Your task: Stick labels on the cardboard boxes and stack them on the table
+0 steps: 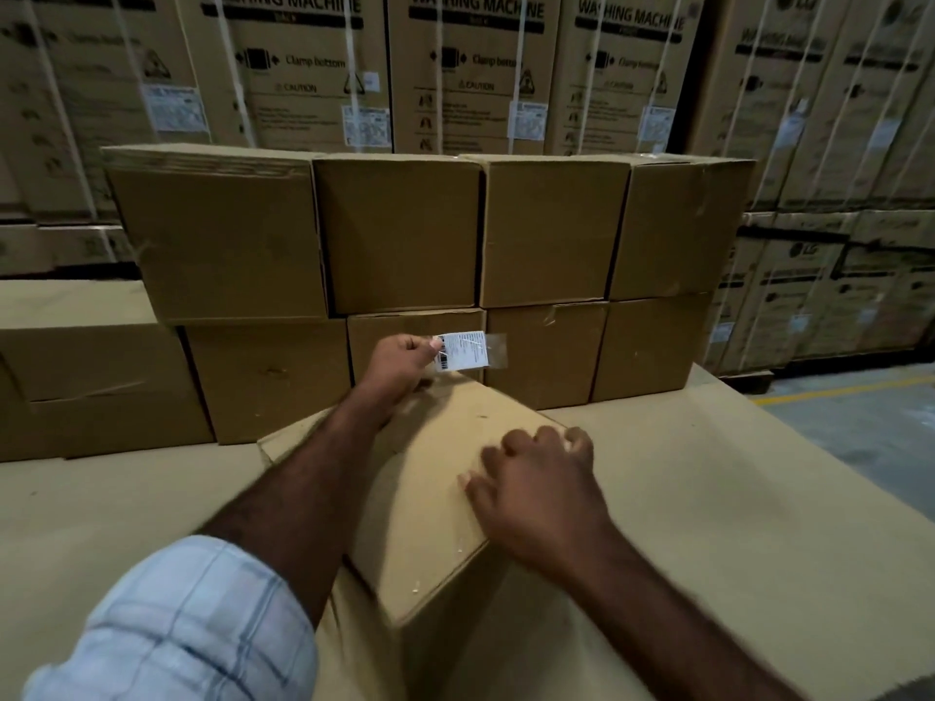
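Checked sleeve (202,624) at lower left is leading to the left hand (399,366), which is pinching a barcode label (463,350) just above centre. Right hand (536,493), blurred, fingers loosely bent and empty, is resting on the cardboard box (430,538) at centre. Labelling is apparently happening now, calling next for pressing the label flat onto it.

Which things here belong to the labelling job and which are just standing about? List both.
Job: white barcode label with clear tape, pinched in the left hand; plain brown cardboard box in front, under the right hand; stacked plain brown boxes behind it; cardboard-covered table.
Not the job: large printed washing-machine cartons at the back; grey floor with a yellow line.
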`<state>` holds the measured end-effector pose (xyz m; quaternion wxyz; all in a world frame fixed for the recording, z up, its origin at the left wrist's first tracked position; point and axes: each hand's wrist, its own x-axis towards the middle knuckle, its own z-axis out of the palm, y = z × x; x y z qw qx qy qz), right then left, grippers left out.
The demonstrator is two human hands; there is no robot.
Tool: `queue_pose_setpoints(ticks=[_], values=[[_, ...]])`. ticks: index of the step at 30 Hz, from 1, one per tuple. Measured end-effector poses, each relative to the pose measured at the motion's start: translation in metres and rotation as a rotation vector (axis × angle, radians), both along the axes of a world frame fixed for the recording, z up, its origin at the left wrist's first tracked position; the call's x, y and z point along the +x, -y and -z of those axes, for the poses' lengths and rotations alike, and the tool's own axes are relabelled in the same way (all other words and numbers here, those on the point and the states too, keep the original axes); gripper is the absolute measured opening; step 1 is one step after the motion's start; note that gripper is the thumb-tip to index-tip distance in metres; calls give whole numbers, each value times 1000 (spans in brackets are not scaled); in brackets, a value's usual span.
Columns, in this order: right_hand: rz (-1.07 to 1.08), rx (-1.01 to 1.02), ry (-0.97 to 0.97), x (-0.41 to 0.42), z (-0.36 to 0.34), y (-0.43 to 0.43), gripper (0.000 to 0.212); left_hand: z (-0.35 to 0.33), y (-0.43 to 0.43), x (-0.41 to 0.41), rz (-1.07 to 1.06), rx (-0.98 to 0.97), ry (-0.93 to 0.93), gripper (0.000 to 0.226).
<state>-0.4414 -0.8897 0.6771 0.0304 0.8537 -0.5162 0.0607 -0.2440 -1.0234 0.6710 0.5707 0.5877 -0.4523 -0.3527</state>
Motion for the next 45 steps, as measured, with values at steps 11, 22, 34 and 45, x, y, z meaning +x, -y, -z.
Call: queue_pose_setpoints(ticks=[11,22,34,45], values=[[-214,283,-55,46,-6,30,81,13,0,5,24,-81,18,20],[-181,235,-112,21,-9,15,80,12,0,14,-11,-121,-56,20],[-158,158,-107,31,3,26,83,13,1,17,11,-80,-188,18],[-135,178,-94,64,3,53,82,14,-4,17,-2,-98,-99,20]])
